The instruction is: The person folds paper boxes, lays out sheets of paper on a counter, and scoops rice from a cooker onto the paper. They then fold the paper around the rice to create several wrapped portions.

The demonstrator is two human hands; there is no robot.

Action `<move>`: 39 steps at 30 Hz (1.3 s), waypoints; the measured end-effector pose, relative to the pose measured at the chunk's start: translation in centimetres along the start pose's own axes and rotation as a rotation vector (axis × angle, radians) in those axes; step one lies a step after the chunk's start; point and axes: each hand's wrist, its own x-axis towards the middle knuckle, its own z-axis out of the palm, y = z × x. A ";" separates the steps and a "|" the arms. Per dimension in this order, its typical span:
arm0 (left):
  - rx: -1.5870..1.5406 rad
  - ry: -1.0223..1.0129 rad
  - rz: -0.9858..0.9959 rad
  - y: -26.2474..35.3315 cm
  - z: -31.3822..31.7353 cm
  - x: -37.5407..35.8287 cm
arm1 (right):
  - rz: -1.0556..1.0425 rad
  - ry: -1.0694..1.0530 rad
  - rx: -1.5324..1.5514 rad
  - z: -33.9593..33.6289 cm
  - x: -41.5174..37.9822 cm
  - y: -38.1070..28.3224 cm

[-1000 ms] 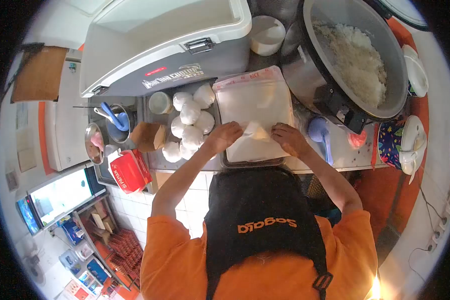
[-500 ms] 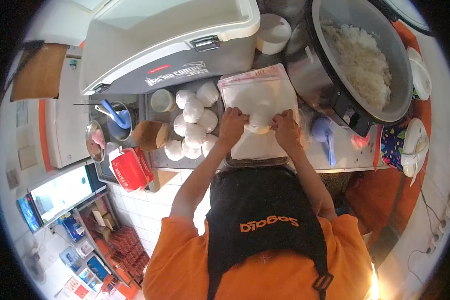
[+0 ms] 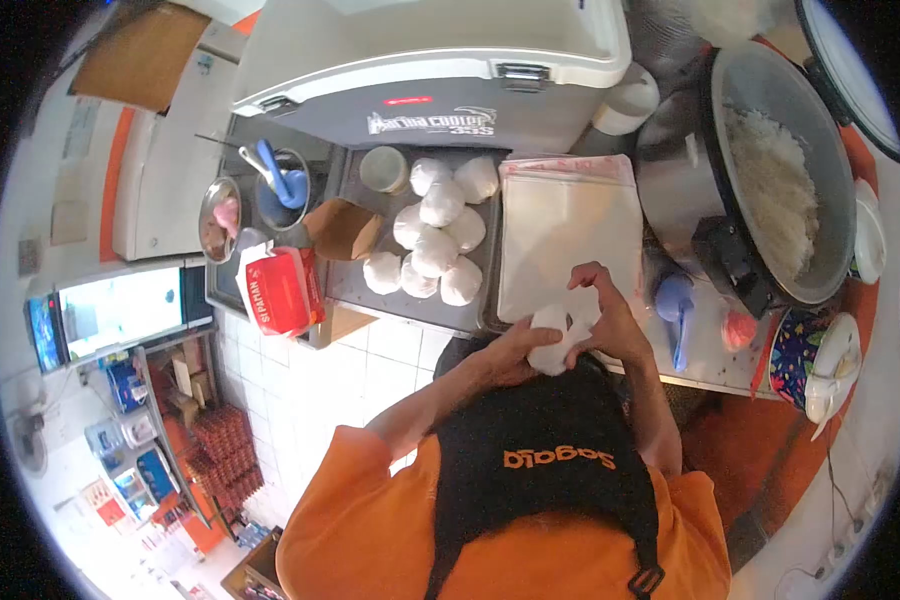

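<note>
My left hand [image 3: 515, 352] is wrapped round the left side of a white wrapped bundle [image 3: 548, 340], just in front of the black apron. On the bundle's right side, my right hand [image 3: 610, 325] touches it with the lower fingers, while the thumb or index finger is raised and curled. Behind the hands lies a stack of white paper sheets [image 3: 570, 230] with pinkish print at the far edge. Several round white wrapped bundles [image 3: 435, 250] sit piled on the dark tray [image 3: 345, 290] to the left.
A large cooler box [image 3: 440, 110] stands at the back. On the right are a rice cooker [image 3: 685, 175] with rice, a blue scoop [image 3: 676, 300] and a patterned container [image 3: 795, 355]. A red box [image 3: 280, 290], brown paper [image 3: 342, 230] and a metal pot [image 3: 280, 215] are at left.
Both hands have lifted the bundle off the paper stack and brought it toward my body. The view has shifted, so the counter items appear farther right and partly lower.
</note>
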 end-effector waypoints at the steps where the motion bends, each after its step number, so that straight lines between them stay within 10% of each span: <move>1: 0.012 0.017 -0.005 0.4 1.1 -0.7 | -0.025 -0.064 0.028 0.0 0.5 0.1; 5: -0.036 0.426 0.089 1.3 -2.2 -3.2 | -0.041 -0.072 -0.226 0.2 1.2 -3.6; 10: 0.833 1.120 0.790 9.9 -12.2 -7.0 | 0.547 0.519 -0.492 -4.0 -7.3 2.1; 13: 1.241 1.296 0.840 10.7 -22.3 -5.7 | 0.563 0.634 -0.988 -5.5 -11.7 6.9; 17: 1.986 1.646 0.731 10.6 -24.8 -5.1 | 0.567 0.686 -0.689 -6.6 -15.2 12.2; 18: 1.808 1.503 0.934 12.0 -25.1 -5.7 | 0.639 0.688 -0.605 -6.8 -15.6 10.4; 19: 1.961 1.480 0.694 12.7 -25.9 -6.7 | 0.704 0.706 -0.523 -7.4 -15.8 9.2; 22: 1.034 1.045 0.956 12.5 -20.1 -8.0 | 0.862 1.065 -0.307 -8.7 -21.1 4.6; 27: 1.291 1.366 0.729 11.3 -18.9 -11.0 | 0.800 1.282 -0.691 -16.0 -27.1 -8.9; 29: 1.764 1.387 0.814 11.7 -12.5 -8.8 | 0.476 1.518 -0.050 -21.4 -22.2 -14.3; 36: 1.653 0.154 0.936 9.3 9.9 9.0 | 0.529 0.340 -1.126 -36.0 4.6 -11.7; 39: 1.391 0.054 0.930 8.6 17.9 16.1 | 0.503 -0.192 -1.290 -37.8 10.6 -2.3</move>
